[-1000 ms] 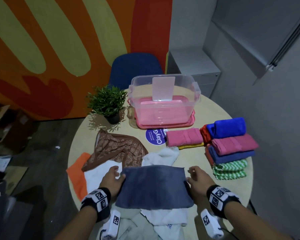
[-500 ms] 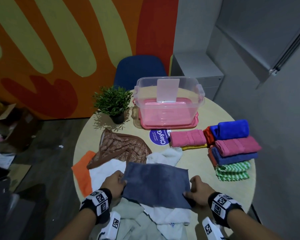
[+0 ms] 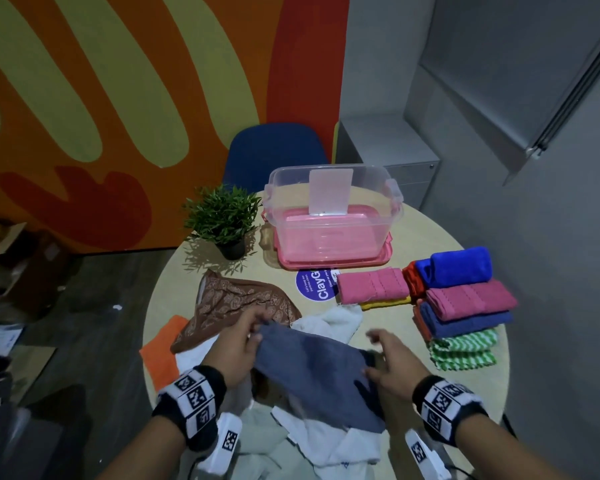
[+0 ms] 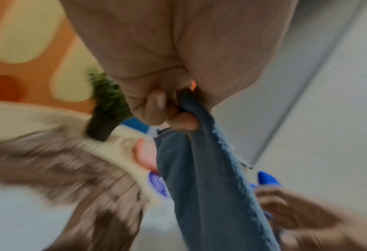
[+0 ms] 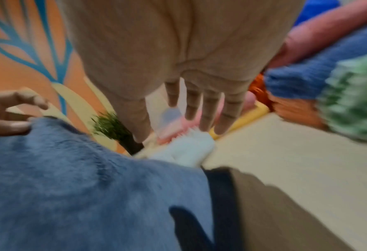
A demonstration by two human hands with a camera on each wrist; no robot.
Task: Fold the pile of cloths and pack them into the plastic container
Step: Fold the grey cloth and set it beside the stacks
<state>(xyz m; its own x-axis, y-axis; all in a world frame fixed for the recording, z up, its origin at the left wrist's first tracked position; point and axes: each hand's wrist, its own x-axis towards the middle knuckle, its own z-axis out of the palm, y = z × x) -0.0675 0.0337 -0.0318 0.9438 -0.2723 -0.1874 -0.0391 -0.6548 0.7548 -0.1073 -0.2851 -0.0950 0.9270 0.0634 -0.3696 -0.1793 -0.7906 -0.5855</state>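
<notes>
Over the unfolded pile near the table's front edge, the left hand (image 3: pixel 238 344) is now pinching and lifting the grey cloth's (image 3: pixel 317 367) corner off its earlier flat spread, starting a fold, while the right hand (image 3: pixel 394 367) is hovering open-fingered

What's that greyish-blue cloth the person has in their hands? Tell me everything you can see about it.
The grey-blue cloth is a soft, fuzzy towel-like piece with a stitched edge. It is unfolded and partly lifted, sagging over the unfolded white and beige cloths at the near edge of the round table. The left hand pinches its far left corner between thumb and fingers, clearly seen in the left wrist view. The right hand is at its right edge with fingers straight; whether it touches is unclear.
</notes>
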